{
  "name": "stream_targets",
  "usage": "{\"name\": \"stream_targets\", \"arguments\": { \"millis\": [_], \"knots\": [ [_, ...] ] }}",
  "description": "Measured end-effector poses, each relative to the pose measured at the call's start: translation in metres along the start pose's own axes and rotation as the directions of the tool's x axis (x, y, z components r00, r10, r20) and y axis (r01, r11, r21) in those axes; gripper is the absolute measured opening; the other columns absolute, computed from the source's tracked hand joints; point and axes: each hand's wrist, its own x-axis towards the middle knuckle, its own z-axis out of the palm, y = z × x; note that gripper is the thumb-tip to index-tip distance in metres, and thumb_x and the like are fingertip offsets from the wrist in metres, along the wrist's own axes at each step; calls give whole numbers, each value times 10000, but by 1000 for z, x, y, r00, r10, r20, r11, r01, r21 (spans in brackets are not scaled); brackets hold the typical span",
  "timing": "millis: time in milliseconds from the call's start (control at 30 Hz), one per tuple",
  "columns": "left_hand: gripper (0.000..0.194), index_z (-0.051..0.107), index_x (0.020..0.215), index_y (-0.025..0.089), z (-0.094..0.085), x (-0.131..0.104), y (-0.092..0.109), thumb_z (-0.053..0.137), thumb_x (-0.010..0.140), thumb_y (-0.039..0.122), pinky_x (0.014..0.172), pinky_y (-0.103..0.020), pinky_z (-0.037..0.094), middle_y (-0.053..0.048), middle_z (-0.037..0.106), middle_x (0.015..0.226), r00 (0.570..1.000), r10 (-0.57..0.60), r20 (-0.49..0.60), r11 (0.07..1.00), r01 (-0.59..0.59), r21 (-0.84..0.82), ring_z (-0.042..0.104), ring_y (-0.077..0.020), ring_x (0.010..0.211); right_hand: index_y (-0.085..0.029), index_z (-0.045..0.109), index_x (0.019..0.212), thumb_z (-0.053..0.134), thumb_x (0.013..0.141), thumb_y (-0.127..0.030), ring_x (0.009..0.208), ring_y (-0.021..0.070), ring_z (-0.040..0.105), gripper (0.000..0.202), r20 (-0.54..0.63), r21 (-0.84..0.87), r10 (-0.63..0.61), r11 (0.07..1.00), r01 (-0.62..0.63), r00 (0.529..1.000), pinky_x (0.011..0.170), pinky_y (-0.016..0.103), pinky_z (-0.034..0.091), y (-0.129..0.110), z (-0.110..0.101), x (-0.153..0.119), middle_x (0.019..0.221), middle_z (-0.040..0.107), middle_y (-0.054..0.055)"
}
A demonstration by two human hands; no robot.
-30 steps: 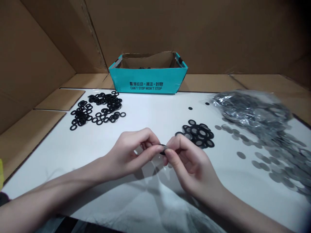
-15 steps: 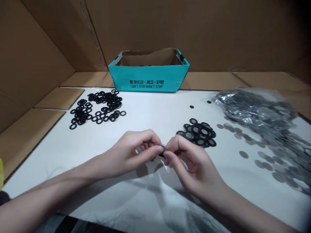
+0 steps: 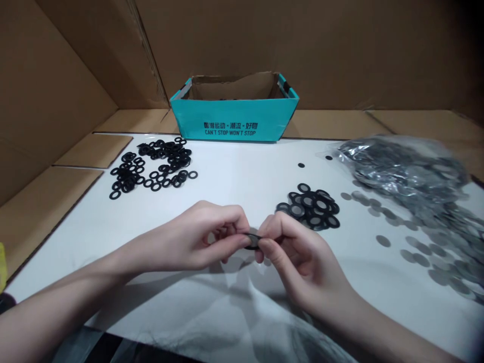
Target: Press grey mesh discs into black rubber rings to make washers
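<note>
Between my two hands, above the near middle of the table, is a black rubber washer point(image 3: 254, 247) with a grey mesh disc point(image 3: 253, 232) at it. Thumb and fingers of my left hand point(image 3: 212, 237) pinch its left edge, while those of my right hand point(image 3: 293, 252) grip the right edge. The disc shows inside the ring and behind its far rim; how fully it is seated I cannot tell. Just beyond my right hand lies a pile of black washers with grey discs in them point(image 3: 316, 204).
Loose black washers point(image 3: 166, 151) lie at the table's far left. A teal box point(image 3: 234, 118) stands at the back, a few dark things inside. On the right, a clear plastic bag point(image 3: 404, 161) of grey discs spills across the white tabletop point(image 3: 227, 176). Cardboard walls point(image 3: 302, 50) enclose the table.
The washer between my fingers has turned flatter, so more of its ring and the grey disc show. Both hands keep their pinch. The whole view has shifted slightly.
</note>
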Motion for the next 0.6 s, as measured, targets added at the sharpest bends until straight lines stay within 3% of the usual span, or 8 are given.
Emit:
{"name": "stream_targets", "arguments": {
  "millis": [267,400,600],
  "knots": [
    [121,529,840,132,0,-2,4,480,946,165,536,-182,361,31,543,638,994,68,-88,991,-57,124,480,-68,564,-198,467,746,448,946,-204,546,87,466,201,-1,-59,-39,998,39,999,477,224,350,1,1,-1,646,508,-19],
    [128,523,831,134,-2,-1,5,474,946,164,526,-181,351,40,528,625,998,54,-36,993,-50,110,454,-64,551,-198,464,747,454,947,-212,545,86,469,200,3,-36,-31,999,32,999,474,223,352,1,1,-3,643,508,-20],
    [131,544,839,143,-4,-3,7,485,942,196,522,-195,325,36,526,655,1000,-1,-2,975,1,222,424,-66,561,-199,468,747,463,943,-207,569,92,492,196,-3,-26,-51,998,51,999,502,226,383,1,3,-2,652,515,-19]
  ]
}}
